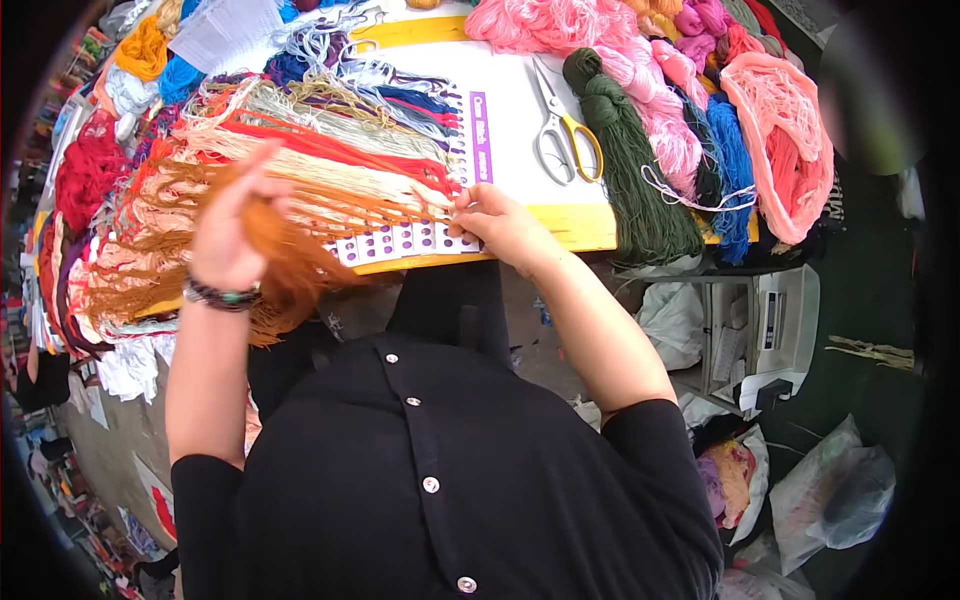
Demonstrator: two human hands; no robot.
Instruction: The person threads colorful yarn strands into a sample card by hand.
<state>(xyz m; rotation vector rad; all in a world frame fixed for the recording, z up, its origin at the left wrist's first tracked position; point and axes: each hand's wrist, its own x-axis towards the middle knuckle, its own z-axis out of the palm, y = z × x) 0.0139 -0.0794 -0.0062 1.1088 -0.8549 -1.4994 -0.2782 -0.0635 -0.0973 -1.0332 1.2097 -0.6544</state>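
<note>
My left hand (235,235), blurred by motion and wearing a dark beaded bracelet, holds a loose bundle of orange-brown embroidery thread (285,250). Strands of it run right toward a white thread card (400,238) with a row of purple-marked holes. At the card's right end, my right hand (500,228) is closed, thumb and fingers pinching the brown strands near the holes. Red, cream, grey and blue threads (330,140) hang from the holes farther up and spread left. Scissors (565,130) with yellow-and-grey handles lie to the right of the card.
A dark green skein (640,170) lies right of the scissors, with pink (660,110), blue (733,170) and coral skeins (780,150) beyond. Paper sheets (228,35) rest at the back left. Below the table's right side stand a grey-white machine (775,335) and plastic bags (830,490).
</note>
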